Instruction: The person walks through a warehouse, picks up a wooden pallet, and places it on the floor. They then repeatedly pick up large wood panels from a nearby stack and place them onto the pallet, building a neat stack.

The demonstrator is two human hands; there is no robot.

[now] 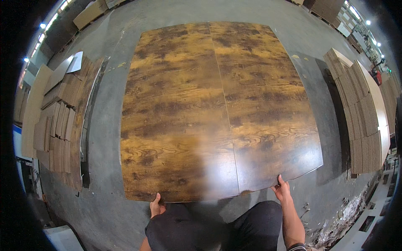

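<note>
Two large dark-brown and amber wood-grain boards lie side by side in front of me, the left board (176, 113) and the right board (264, 96), with a thin seam running between them. My left hand (156, 207) grips the near edge of the left board, thumb on top and fingers hidden beneath. The near edge of the right board is in my right hand (281, 190), its thumb also on top and the fingers curled under. Light glares off the near part of both surfaces. My knees are just below the near edges. What supports the boards is hidden.
On the left, brown panels (58, 125) are stacked on a large board. More stacked panels (360, 113) stand at the right, beside a dark strip. Crumpled clear plastic film (343, 217) lies on the grey floor (104, 138) at the lower right. Farther stacks (90, 14) stand at the back.
</note>
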